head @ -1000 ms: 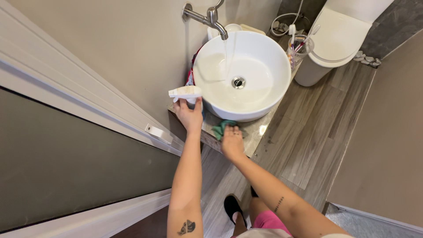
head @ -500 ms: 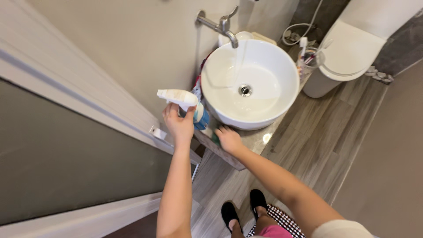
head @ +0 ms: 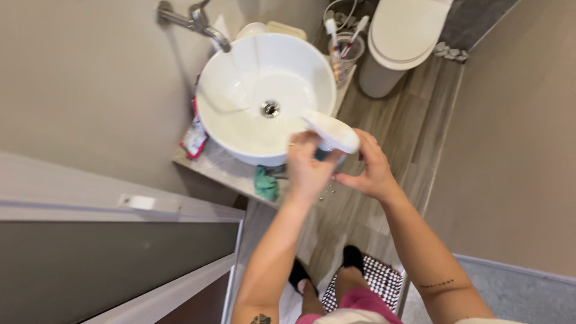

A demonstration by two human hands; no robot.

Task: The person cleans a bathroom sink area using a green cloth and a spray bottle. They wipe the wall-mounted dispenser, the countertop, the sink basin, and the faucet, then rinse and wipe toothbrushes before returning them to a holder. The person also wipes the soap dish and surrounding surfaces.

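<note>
My left hand (head: 307, 163) grips a spray bottle with a white trigger head (head: 332, 131) in front of the round white basin (head: 240, 90). My right hand (head: 367, 168) is at the bottle's other side, fingers curled against its lower part. The bottle's body is mostly hidden behind both hands. A green cloth (head: 266, 182) lies on the counter (head: 210, 168) just below the basin's rim, to the left of my left hand. Over the basin's back edge hangs a chrome tap (head: 198, 21).
A cup with toothbrushes (head: 346, 48) stands right of the basin. A white toilet (head: 401, 36) sits at the far right. A red packet (head: 194, 137) lies left of the basin. A grey sliding door (head: 108, 264) fills the lower left. Wood-look floor and a dotted mat (head: 375, 279) lie below.
My left hand carried the spray bottle from left of the basin to its front. My right hand left the green cloth and came up to the bottle. The tap's water has stopped.
</note>
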